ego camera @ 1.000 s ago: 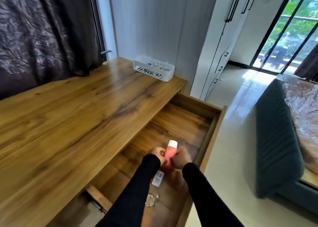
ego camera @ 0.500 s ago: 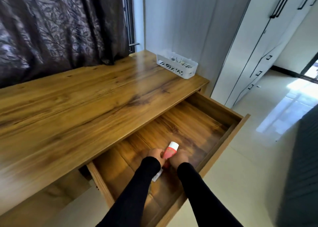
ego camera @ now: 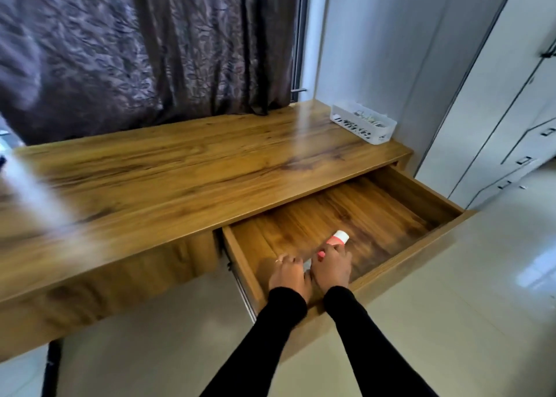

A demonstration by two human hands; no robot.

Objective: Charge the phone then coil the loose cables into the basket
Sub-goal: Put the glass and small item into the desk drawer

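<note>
Both my hands reach into the open wooden drawer under the desk top. My right hand grips a red tube with a white cap, which sticks out past the fingers toward the drawer's back. My left hand lies beside it, fingers curled down on the drawer floor. A small white thing shows between the two hands; whether the left hand holds it is unclear. A white slotted basket with coiled cables stands at the desk's far right corner. No phone is in view.
A dark patterned curtain hangs behind the desk. White wardrobe doors with drawers stand to the right, close to the open drawer's end. Pale tiled floor lies below. The left edge of the view is blurred.
The view has swung left and pulled back. My left hand has come off the red tube, which my right hand alone now holds, lower in the drawer.
</note>
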